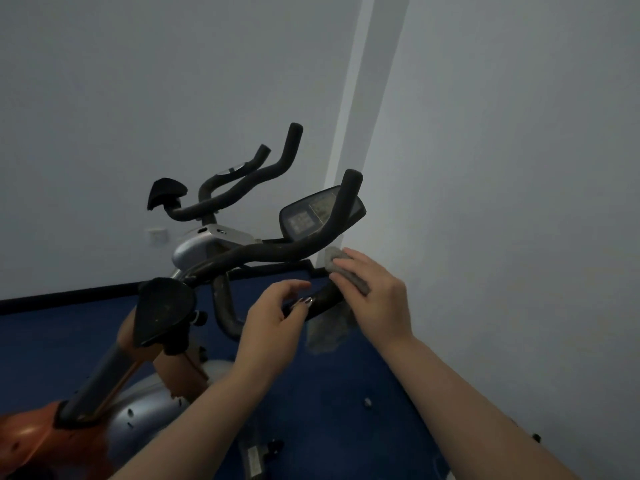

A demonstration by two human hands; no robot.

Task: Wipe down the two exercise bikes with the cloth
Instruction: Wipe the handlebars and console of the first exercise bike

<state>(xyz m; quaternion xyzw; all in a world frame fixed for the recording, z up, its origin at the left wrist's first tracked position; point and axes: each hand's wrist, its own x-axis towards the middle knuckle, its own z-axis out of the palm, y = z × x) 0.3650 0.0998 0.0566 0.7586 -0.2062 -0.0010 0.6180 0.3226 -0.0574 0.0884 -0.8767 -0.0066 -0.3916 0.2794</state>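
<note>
The near exercise bike [162,306] has an orange frame, a black seat and black foam handlebars [277,251] with a console [311,216]. My right hand [374,292] presses a grey cloth [336,261] around the near handlebar end, and part of the cloth hangs below the bar. My left hand [273,323] curls loosely around the same bar just left of the cloth, fingers half closed. The second bike [207,202], silver with black handlebars and seat, stands behind the first one near the wall.
A white wall corner [349,168] rises just behind the console. Blue carpet [329,393] covers the floor, with a black skirting strip [69,292] along the wall. A wall socket [157,235] sits low on the left wall. Small bits lie on the carpet at right.
</note>
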